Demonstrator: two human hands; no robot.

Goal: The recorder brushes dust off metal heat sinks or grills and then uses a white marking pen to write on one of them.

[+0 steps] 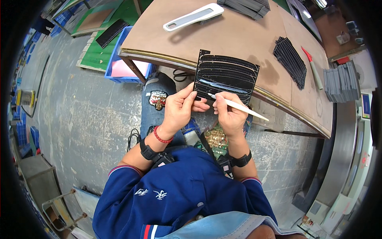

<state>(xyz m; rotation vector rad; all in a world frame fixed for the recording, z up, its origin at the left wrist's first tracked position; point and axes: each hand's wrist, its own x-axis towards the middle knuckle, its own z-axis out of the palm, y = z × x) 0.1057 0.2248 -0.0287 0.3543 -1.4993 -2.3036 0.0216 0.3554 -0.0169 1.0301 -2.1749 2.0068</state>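
My left hand point(180, 108) pinches the lower left edge of a black panel point(227, 72) with stitched, card-slot-like rows, holding it up at the table's front edge. Bluish-white streaks run across its lower rows. Closed around a slim, tapered white pen-like tool point(247, 110) is my right hand point(230, 117). The tool's silvery tip rests at or just over the panel's lower rows; whether it touches, I cannot tell.
On the brown table point(159, 40) lie a white-handled brush point(193, 16), grey pieces point(248, 7), black slotted panels point(290, 61) and a red-tipped pale tool point(312, 67). Grey pieces point(341, 82) stand at right. A blue bin point(113, 59) holds a pink sheet. Black-handled scissors point(181, 75) show below the edge.
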